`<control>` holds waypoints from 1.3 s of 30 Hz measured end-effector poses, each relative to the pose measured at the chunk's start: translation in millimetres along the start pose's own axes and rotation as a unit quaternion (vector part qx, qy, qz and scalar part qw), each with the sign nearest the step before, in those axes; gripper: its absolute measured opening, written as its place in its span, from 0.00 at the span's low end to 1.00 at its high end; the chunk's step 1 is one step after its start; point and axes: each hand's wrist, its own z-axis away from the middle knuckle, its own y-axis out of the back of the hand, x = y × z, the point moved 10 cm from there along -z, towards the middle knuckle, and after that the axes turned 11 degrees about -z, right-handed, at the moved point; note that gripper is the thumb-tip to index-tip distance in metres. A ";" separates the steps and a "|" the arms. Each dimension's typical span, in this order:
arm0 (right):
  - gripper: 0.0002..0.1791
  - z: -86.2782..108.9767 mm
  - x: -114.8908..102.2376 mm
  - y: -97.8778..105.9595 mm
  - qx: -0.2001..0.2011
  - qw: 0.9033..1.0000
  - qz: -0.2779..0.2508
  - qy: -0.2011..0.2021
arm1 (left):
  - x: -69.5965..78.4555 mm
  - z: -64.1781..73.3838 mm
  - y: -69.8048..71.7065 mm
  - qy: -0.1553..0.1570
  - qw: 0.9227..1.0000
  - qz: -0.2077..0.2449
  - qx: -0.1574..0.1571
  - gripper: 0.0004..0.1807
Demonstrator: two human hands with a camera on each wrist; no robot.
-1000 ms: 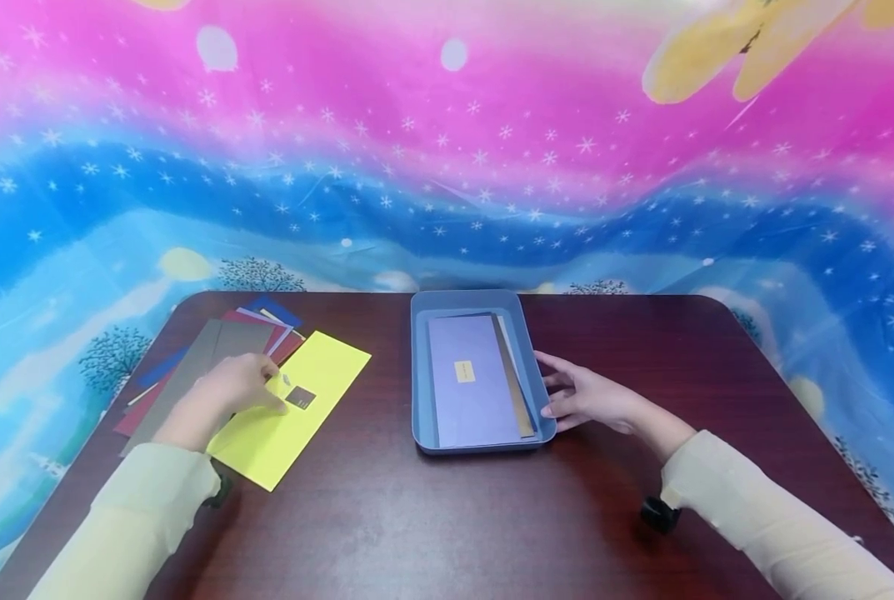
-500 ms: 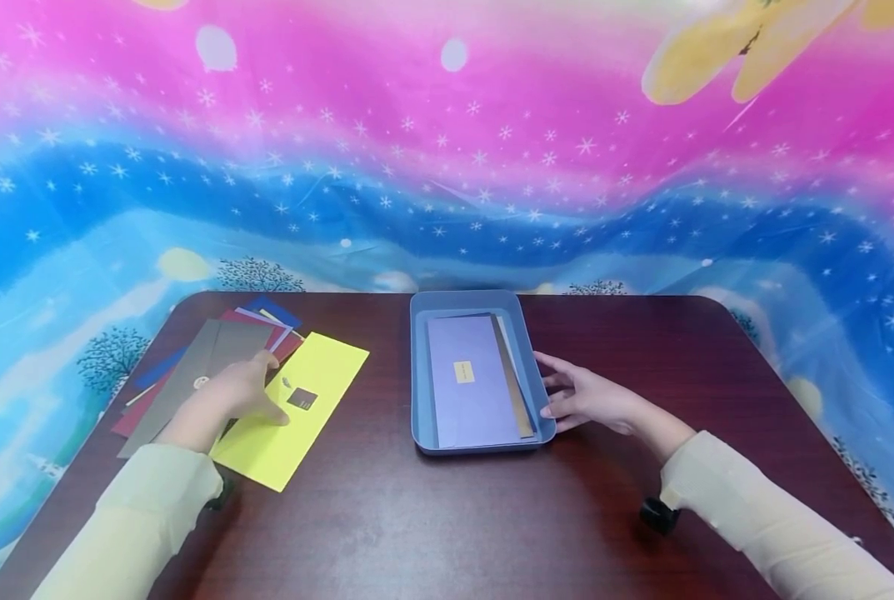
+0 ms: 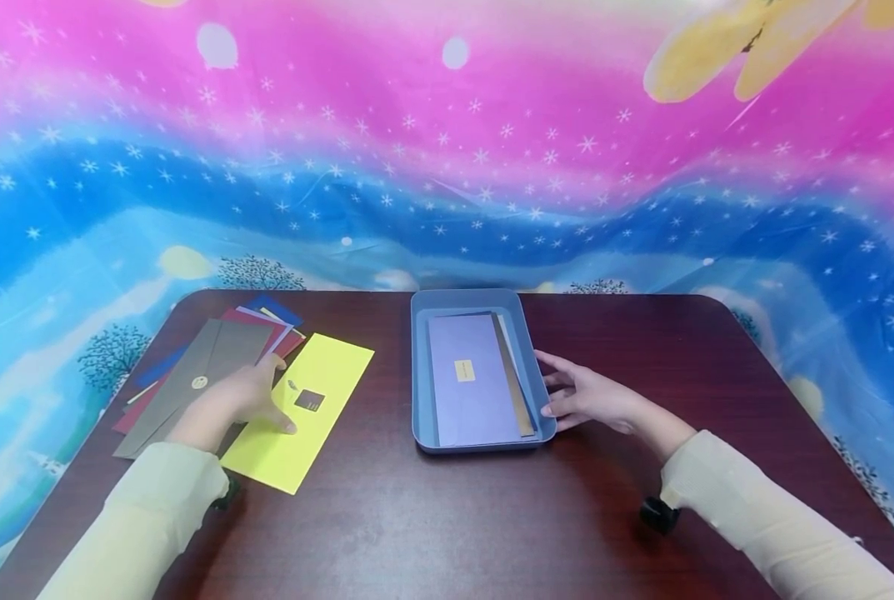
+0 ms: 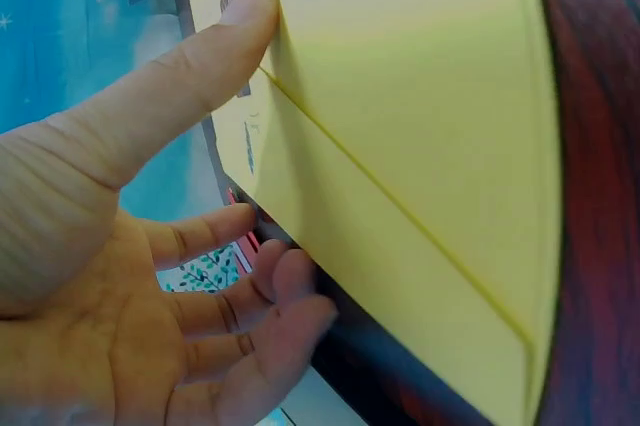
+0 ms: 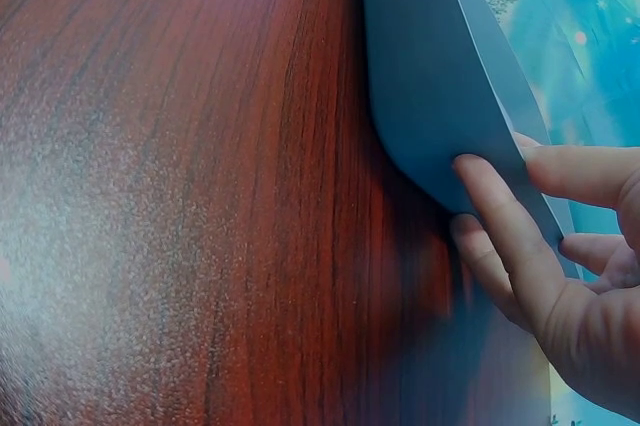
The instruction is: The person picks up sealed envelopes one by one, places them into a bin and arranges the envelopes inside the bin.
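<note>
My left hand (image 3: 240, 398) is at a yellow envelope (image 3: 334, 371) on the left of the table. In the left wrist view, the thumb (image 4: 190, 71) lies across the envelope's top face and the curled fingers (image 4: 265, 346) meet its edge. Beside it fans a pile of envelopes, topped by a grey-brown envelope (image 3: 217, 354) with a round seal. My right hand (image 3: 589, 396) holds the right side of a blue-grey tray (image 3: 465, 300), thumb and fingers at its wall and rim. A lilac envelope (image 3: 476, 412) with a small cream label tops several others inside the tray.
The dark wooden table (image 3: 417, 533) has rounded far corners. A patterned pink and blue cloth (image 3: 387, 133) hangs behind it. Red, blue and lilac envelope edges show under the pile at left.
My left hand has shifted slightly right, and the yellow envelope's near end has slid right with it. More of the grey-brown envelope and its seal now shows. Right hand and tray stay put.
</note>
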 end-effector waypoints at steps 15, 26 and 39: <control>0.54 -0.9 1.3 0.2 0.000 1.000 -0.006 -0.002 | 2.2 2.3 4.1 -0.011 1.000 0.004 -0.008 0.58; 0.53 -0.9 0.9 1.6 0.000 1.000 -0.004 -0.004 | 2.4 -0.8 9.0 -0.067 0.990 0.123 -0.006 0.53; 0.53 0.2 0.0 0.8 0.002 1.000 -0.003 -0.003 | 13.2 -5.6 1.7 -0.114 0.932 0.342 -0.041 0.39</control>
